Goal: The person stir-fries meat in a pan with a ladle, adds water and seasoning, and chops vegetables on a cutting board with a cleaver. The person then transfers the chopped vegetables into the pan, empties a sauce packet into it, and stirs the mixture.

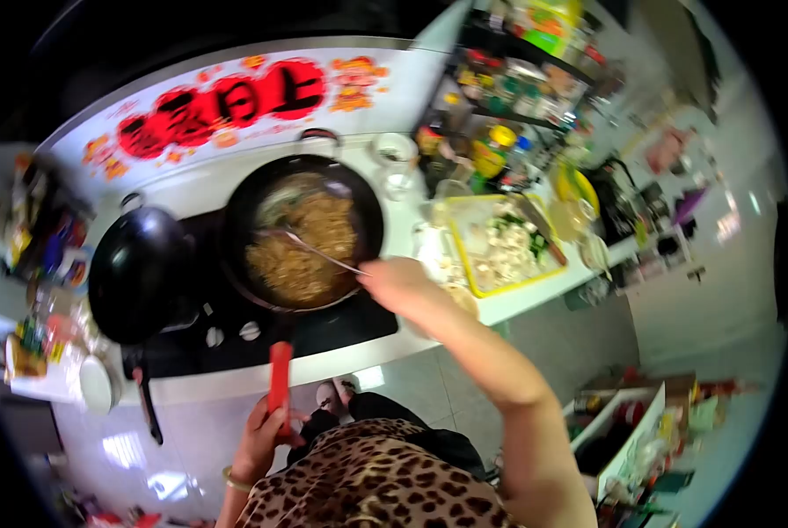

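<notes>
A large black wok [359,189] sits on the right side of the stove, with brown food [310,246] spread over its bottom and some liquid near the far side. My left hand [266,431] is wrapped round the wok's red handle [279,378], below the stove's front edge. My right hand [398,286], at the wok's right rim, grips a thin metal utensil [324,253] that slants down into the food. Its working end is partly buried, so whether it is a spoon or a spatula is unclear.
A second black wok [139,273] stands on the left of the black stove [350,330]. To the right, a yellow-rimmed cutting board [464,255] bears chopped white and green food and a knife [542,231]. Bottles and jars [499,150] crowd the counter behind it.
</notes>
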`<action>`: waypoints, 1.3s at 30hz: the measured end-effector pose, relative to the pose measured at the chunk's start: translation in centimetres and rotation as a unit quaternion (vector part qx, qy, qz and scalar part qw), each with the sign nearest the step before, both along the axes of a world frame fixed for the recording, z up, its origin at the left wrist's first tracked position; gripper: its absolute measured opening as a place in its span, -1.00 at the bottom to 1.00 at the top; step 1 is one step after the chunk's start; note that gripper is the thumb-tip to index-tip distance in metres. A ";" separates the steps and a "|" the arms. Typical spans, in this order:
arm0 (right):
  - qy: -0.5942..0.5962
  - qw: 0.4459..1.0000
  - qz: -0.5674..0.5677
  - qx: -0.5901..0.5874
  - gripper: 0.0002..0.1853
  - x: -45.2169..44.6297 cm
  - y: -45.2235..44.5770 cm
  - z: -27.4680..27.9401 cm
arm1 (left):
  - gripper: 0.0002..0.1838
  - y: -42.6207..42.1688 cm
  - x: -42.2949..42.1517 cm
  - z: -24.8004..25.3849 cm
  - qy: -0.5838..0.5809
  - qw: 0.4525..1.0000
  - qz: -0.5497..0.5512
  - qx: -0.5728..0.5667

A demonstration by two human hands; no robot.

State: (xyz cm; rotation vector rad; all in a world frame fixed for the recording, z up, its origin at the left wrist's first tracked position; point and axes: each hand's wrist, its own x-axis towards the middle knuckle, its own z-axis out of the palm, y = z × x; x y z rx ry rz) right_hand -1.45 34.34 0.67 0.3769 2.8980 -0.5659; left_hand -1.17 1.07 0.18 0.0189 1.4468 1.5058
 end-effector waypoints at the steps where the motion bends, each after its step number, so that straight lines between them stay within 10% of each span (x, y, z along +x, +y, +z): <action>1: -0.021 1.000 -0.001 -0.008 -0.74 1.9 -0.4 1.8 | -0.59 -0.1 -0.1 -0.2 -0.007 1.000 0.000 0.002; 14: -0.024 0.969 0.017 0.246 -0.78 -0.7 4.6 0.5 | -0.56 0.1 -0.1 -0.1 0.002 0.999 -0.024 0.026; 24: -0.019 0.993 0.051 0.104 -0.73 -8.7 5.1 0.2 | -0.60 0.0 0.3 -0.8 0.006 0.998 0.009 0.055; 39: -0.060 0.935 0.172 0.304 -0.90 6.4 4.8 12.7 | -0.58 -0.1 -0.1 -0.3 -0.002 0.997 -0.011 0.076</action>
